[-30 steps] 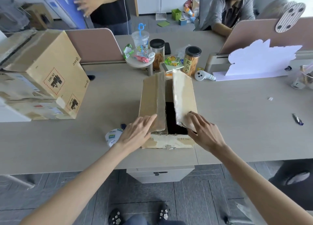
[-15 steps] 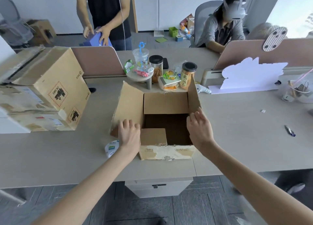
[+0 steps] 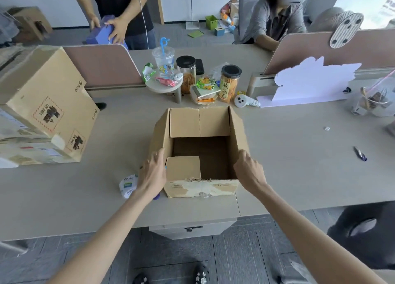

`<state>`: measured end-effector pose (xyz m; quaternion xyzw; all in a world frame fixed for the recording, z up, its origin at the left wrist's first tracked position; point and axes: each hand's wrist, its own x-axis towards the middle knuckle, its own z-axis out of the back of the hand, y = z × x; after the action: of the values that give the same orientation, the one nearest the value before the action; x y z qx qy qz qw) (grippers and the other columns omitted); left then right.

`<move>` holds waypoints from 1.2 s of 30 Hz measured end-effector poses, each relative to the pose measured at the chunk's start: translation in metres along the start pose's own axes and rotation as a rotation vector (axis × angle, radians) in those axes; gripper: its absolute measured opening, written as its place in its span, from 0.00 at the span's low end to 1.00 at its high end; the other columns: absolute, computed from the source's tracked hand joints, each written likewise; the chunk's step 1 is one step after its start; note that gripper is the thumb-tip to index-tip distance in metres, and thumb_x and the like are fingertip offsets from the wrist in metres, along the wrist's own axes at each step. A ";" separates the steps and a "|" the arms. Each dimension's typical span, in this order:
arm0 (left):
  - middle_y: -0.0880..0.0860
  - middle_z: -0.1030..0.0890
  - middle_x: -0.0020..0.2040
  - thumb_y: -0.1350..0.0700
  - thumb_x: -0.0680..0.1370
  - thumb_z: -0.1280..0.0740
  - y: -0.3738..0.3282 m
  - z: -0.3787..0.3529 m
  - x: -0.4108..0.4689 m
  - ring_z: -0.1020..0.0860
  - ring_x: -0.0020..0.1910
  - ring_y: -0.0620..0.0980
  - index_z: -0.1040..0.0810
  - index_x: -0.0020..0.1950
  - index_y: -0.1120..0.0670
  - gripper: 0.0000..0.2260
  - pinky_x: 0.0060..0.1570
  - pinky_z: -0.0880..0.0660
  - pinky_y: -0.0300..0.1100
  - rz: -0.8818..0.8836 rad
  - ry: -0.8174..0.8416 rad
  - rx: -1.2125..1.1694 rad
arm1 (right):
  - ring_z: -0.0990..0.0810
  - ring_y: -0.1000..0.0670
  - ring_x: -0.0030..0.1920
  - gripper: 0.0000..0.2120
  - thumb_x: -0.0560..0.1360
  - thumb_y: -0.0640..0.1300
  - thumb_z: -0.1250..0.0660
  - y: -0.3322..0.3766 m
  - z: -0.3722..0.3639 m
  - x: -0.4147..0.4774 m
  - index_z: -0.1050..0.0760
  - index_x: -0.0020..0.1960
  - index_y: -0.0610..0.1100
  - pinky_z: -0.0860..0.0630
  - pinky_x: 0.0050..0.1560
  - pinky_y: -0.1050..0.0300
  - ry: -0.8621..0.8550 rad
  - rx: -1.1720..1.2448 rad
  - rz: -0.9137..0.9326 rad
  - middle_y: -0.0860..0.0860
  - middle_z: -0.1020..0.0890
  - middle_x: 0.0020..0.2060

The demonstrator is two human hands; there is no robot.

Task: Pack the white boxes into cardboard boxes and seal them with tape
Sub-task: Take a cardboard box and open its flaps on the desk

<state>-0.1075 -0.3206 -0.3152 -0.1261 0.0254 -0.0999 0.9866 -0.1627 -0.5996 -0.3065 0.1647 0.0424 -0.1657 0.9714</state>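
An open cardboard box (image 3: 201, 187) stands on the desk in front of me, its inside dark and holding nothing I can see. Its left and right flaps stand up; a small near flap is folded inward. My left hand (image 3: 152, 173) holds the left flap near its front corner, fingers over the flap's edge. My right hand (image 3: 249, 172) grips the right flap's near end, fingers curled over it. A roll of tape (image 3: 127, 185) with a white printed label lies on the desk just left of my left wrist. No white boxes are in view.
A large cardboard carton (image 3: 46, 110) sits tilted at the left. Jars, a cup and snacks (image 3: 188, 78) crowd the desk behind the box. A white controller (image 3: 245, 101), a white foam shape (image 3: 312, 80), a pen (image 3: 360, 153). Two people stand and sit beyond the dividers.
The two long flaps, nearly closed a second ago, have been spread apart and now stand upright. Both hands moved outward with the flaps. The camera view has tilted slightly.
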 end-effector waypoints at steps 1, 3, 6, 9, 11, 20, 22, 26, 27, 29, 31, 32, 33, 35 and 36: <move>0.60 0.26 0.61 0.64 0.78 0.36 0.003 -0.001 0.001 0.23 0.50 0.63 0.37 0.72 0.58 0.23 0.47 0.25 0.54 -0.005 -0.003 -0.052 | 0.22 0.38 0.41 0.12 0.75 0.32 0.46 0.000 0.000 0.002 0.31 0.57 0.36 0.27 0.38 0.50 0.018 0.111 -0.043 0.39 0.21 0.45; 0.60 0.26 0.62 0.63 0.79 0.37 0.004 -0.001 0.002 0.23 0.51 0.61 0.37 0.74 0.56 0.23 0.46 0.24 0.53 0.015 -0.018 -0.189 | 0.23 0.39 0.35 0.12 0.73 0.31 0.47 -0.004 -0.001 0.009 0.31 0.54 0.38 0.27 0.33 0.50 0.019 0.231 -0.079 0.41 0.22 0.37; 0.56 0.26 0.61 0.62 0.81 0.39 0.001 -0.004 0.004 0.21 0.44 0.59 0.39 0.75 0.51 0.23 0.39 0.23 0.52 0.037 -0.026 -0.379 | 0.24 0.38 0.33 0.10 0.74 0.32 0.48 -0.009 0.001 0.019 0.31 0.51 0.38 0.27 0.32 0.49 -0.013 0.273 -0.046 0.41 0.23 0.34; 0.50 0.29 0.62 0.61 0.82 0.41 0.003 -0.011 0.005 0.21 0.31 0.57 0.41 0.74 0.45 0.23 0.27 0.22 0.50 0.088 0.013 -0.555 | 0.24 0.37 0.34 0.09 0.75 0.34 0.47 -0.013 0.000 0.022 0.31 0.52 0.39 0.27 0.33 0.49 -0.032 0.279 -0.021 0.41 0.22 0.34; 0.51 0.28 0.64 0.60 0.81 0.41 0.004 -0.016 0.003 0.23 0.36 0.56 0.40 0.73 0.44 0.23 0.37 0.20 0.56 0.074 -0.009 -0.542 | 0.23 0.37 0.36 0.13 0.77 0.36 0.47 -0.013 -0.002 0.020 0.30 0.58 0.40 0.28 0.34 0.51 -0.048 0.250 -0.017 0.40 0.21 0.37; 0.54 0.31 0.72 0.54 0.77 0.32 0.003 0.000 0.007 0.32 0.68 0.57 0.28 0.69 0.52 0.20 0.57 0.28 0.56 -0.161 -0.153 -0.003 | 0.25 0.42 0.59 0.13 0.79 0.42 0.40 -0.027 -0.005 0.014 0.28 0.62 0.43 0.27 0.44 0.51 -0.206 0.191 0.062 0.46 0.23 0.61; 0.53 0.30 0.72 0.55 0.77 0.33 -0.004 0.002 0.012 0.32 0.69 0.55 0.26 0.69 0.53 0.19 0.60 0.30 0.56 -0.238 -0.139 0.013 | 0.27 0.43 0.62 0.15 0.79 0.41 0.40 -0.028 -0.007 0.014 0.29 0.65 0.43 0.26 0.46 0.51 -0.216 0.200 0.091 0.47 0.25 0.65; 0.54 0.27 0.71 0.54 0.80 0.35 -0.021 -0.004 0.025 0.30 0.69 0.54 0.26 0.69 0.54 0.18 0.68 0.35 0.52 -0.423 -0.071 0.075 | 0.29 0.42 0.63 0.18 0.76 0.38 0.39 -0.026 -0.010 0.013 0.32 0.66 0.42 0.24 0.49 0.48 -0.202 0.196 0.114 0.46 0.28 0.67; 0.54 0.27 0.71 0.53 0.81 0.37 -0.025 -0.006 0.029 0.30 0.69 0.54 0.27 0.70 0.54 0.17 0.70 0.38 0.51 -0.448 -0.035 0.103 | 0.29 0.42 0.63 0.19 0.76 0.38 0.39 -0.026 -0.011 0.012 0.32 0.66 0.42 0.24 0.49 0.48 -0.196 0.194 0.110 0.46 0.29 0.67; 0.55 0.27 0.71 0.51 0.83 0.42 -0.034 -0.010 0.035 0.31 0.70 0.54 0.30 0.72 0.54 0.18 0.73 0.43 0.50 -0.446 0.077 0.156 | 0.30 0.43 0.64 0.20 0.76 0.38 0.39 -0.026 -0.013 0.011 0.33 0.67 0.41 0.25 0.52 0.48 -0.187 0.195 0.104 0.46 0.30 0.68; 0.56 0.28 0.71 0.47 0.84 0.48 -0.044 -0.014 0.043 0.32 0.71 0.55 0.36 0.76 0.52 0.21 0.74 0.44 0.51 -0.383 0.222 0.239 | 0.31 0.43 0.65 0.21 0.76 0.38 0.39 -0.027 -0.014 0.011 0.34 0.69 0.41 0.25 0.56 0.46 -0.178 0.199 0.108 0.46 0.31 0.69; 0.57 0.26 0.69 0.45 0.84 0.50 -0.048 -0.015 0.046 0.31 0.70 0.56 0.38 0.77 0.52 0.23 0.73 0.43 0.52 -0.342 0.295 0.281 | 0.31 0.43 0.66 0.21 0.76 0.38 0.39 -0.027 -0.014 0.010 0.34 0.69 0.41 0.26 0.58 0.46 -0.171 0.201 0.112 0.46 0.31 0.70; 0.59 0.25 0.68 0.43 0.84 0.52 -0.052 -0.015 0.051 0.30 0.68 0.57 0.40 0.77 0.52 0.24 0.73 0.43 0.53 -0.306 0.358 0.306 | 0.32 0.43 0.66 0.21 0.76 0.39 0.39 -0.027 -0.014 0.010 0.35 0.69 0.41 0.26 0.59 0.45 -0.165 0.202 0.114 0.46 0.31 0.70; 0.61 0.26 0.66 0.42 0.84 0.51 -0.057 -0.012 0.058 0.28 0.65 0.60 0.38 0.76 0.54 0.24 0.69 0.39 0.54 -0.260 0.411 0.283 | 0.32 0.43 0.67 0.21 0.77 0.39 0.39 -0.026 -0.012 0.008 0.35 0.70 0.41 0.27 0.60 0.45 -0.165 0.204 0.116 0.46 0.32 0.70; 0.61 0.28 0.66 0.42 0.84 0.50 -0.058 -0.007 0.060 0.28 0.64 0.60 0.36 0.74 0.54 0.23 0.66 0.37 0.54 -0.260 0.388 0.261 | 0.32 0.44 0.67 0.22 0.77 0.39 0.39 -0.026 -0.010 0.006 0.34 0.70 0.41 0.28 0.61 0.46 -0.172 0.205 0.123 0.46 0.31 0.70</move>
<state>-0.0602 -0.3898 -0.3083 0.0216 0.1848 -0.2504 0.9501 -0.1663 -0.6215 -0.3249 0.2508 -0.0682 -0.1227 0.9578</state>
